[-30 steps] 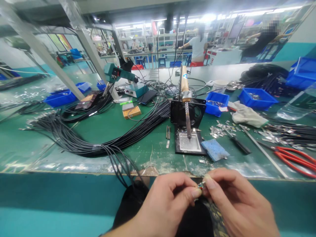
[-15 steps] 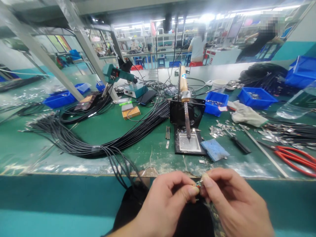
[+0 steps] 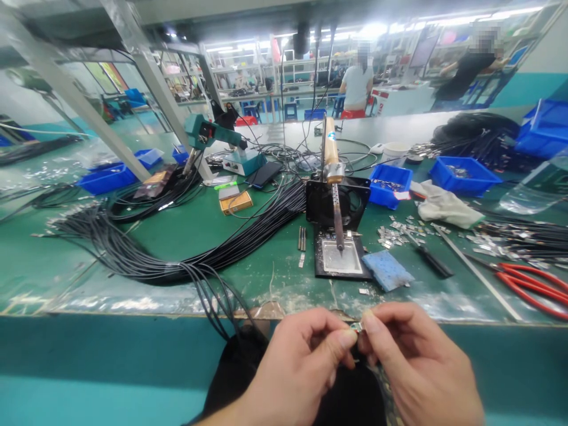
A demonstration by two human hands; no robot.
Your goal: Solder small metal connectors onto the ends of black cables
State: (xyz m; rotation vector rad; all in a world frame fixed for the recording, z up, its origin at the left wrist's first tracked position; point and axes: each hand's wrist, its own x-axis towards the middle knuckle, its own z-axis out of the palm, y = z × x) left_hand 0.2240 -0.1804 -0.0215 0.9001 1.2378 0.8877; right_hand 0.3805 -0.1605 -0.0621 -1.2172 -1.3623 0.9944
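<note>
Just off the front edge of the bench, my left hand [image 3: 306, 355] pinches a small cable connector [image 3: 356, 327] between thumb and forefinger. It looks silvery, with bits of green and red; most of it is covered by fingertips. My right hand [image 3: 412, 355] closes thumb and forefinger on the connector's other side, so the fingertips of both hands nearly meet. Several black cables [image 3: 217, 302] hang from the bench edge toward my lap, left of my hands. Ahead stand a wooden-handled soldering iron [image 3: 332, 160], tip down over a metal tray [image 3: 326, 260], and a blue sponge [image 3: 387, 270].
A thick bundle of black cables [image 3: 173, 269] curves across the left of the bench. To the right lie loose metal pieces [image 3: 394, 235], a black-handled tool [image 3: 435, 261], red-handled scissors [image 3: 530, 284] and a glove [image 3: 450, 205]. Blue bins [image 3: 464, 180] stand behind. Two people are in the background.
The connector has shifted slightly between my fingertips, and its coloured part is more covered. Both hands stay in nearly the same place. A person in the background has straightened somewhat.
</note>
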